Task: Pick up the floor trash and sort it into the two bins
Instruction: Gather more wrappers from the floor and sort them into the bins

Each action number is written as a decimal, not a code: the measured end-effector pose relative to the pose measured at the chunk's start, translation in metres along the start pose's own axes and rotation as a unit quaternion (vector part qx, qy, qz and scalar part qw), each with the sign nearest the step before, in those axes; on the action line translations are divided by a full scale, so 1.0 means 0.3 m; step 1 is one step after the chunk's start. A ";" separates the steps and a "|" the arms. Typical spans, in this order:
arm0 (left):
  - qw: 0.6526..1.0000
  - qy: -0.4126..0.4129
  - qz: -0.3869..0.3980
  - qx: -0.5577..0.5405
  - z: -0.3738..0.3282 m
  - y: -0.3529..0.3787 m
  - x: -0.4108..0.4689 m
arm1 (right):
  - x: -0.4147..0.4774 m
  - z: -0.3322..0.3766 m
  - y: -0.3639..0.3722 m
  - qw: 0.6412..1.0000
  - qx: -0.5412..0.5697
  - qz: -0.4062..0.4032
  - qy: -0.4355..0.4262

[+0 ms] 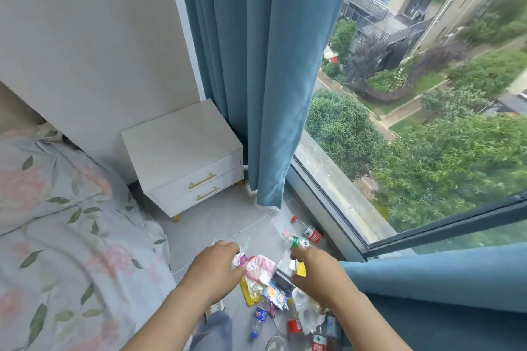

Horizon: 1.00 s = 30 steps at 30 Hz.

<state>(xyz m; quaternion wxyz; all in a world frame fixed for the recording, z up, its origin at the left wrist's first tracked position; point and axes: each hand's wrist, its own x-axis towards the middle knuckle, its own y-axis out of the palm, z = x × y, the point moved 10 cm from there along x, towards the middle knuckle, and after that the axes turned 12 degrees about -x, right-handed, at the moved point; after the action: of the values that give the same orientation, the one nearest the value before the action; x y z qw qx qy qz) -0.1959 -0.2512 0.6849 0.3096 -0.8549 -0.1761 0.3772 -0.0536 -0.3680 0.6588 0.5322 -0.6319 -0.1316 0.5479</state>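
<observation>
Trash lies in a heap on the grey tiled floor (216, 225) between the bed and the window. My left hand (214, 268) grips a crumpled white wrapper (241, 259) at the heap's left edge, beside a pink and white wrapper (261, 268). My right hand (316, 271) is closed on a clear plastic bottle with a green label (298, 241). Below lie a yellow packet (250, 292), a blue snack wrapper (275, 295), a blue-labelled bottle (258, 319), a red-labelled bottle (293, 325) and a white plastic bag (306, 310). Another red-labelled bottle (309, 232) rests by the window. No bins are in view.
A white two-drawer nightstand (185, 157) stands at the back. A bed with a floral cover (65, 236) fills the left. Blue curtains (262, 65) hang at centre and bunch at the lower right (442, 293). A large window (413, 137) runs along the right.
</observation>
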 end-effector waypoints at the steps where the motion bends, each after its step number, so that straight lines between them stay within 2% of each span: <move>1: 1.000 0.002 0.007 0.002 0.022 -0.016 0.032 | 0.025 0.008 0.003 1.000 0.006 0.003 0.010; 7: 0.998 0.001 0.054 0.012 0.155 -0.038 0.246 | 0.178 0.011 0.045 0.996 0.029 0.026 0.077; 13: 0.995 -0.012 0.098 0.029 0.275 0.068 0.462 | 0.341 -0.047 0.157 0.991 0.023 0.055 0.120; 21: 0.991 -0.063 0.112 0.035 0.508 0.323 0.696 | 0.570 -0.167 0.403 0.989 0.018 0.062 0.133; 30: 0.990 -0.088 0.100 0.046 0.809 0.700 0.963 | 0.849 -0.226 0.852 0.992 0.006 0.073 0.105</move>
<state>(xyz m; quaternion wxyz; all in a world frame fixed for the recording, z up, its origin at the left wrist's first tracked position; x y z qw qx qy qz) -0.1759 -0.1573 0.2641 0.2928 -0.8166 -0.0983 0.4876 -0.0108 -0.3149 0.2981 0.5058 -0.6907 -0.0252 0.5162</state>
